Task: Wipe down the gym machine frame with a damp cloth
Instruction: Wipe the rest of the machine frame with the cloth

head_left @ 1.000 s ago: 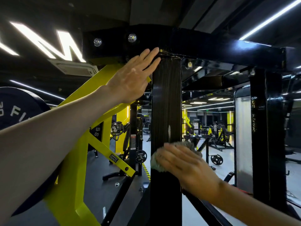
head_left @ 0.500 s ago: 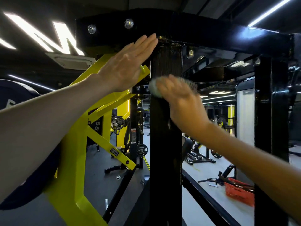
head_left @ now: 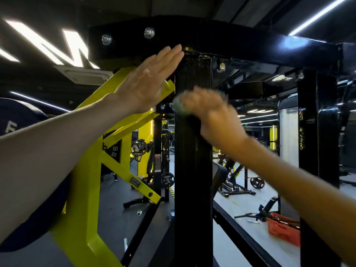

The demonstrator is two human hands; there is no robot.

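Head view. Left hand (head_left: 148, 81): grip flat, fingers straight and pressed together, fingertips at the top of the black upright post (head_left: 193, 170), just under the crossbeam (head_left: 240, 43). Right hand (head_left: 210, 110), motion-blurred, presses the grey-green cloth (head_left: 178, 106) against the post's near face; its grip cannot be told. Yellow frame arm (head_left: 86, 189) at left.

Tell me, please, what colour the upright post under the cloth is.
The upright post is glossy black, clearest in the head view.
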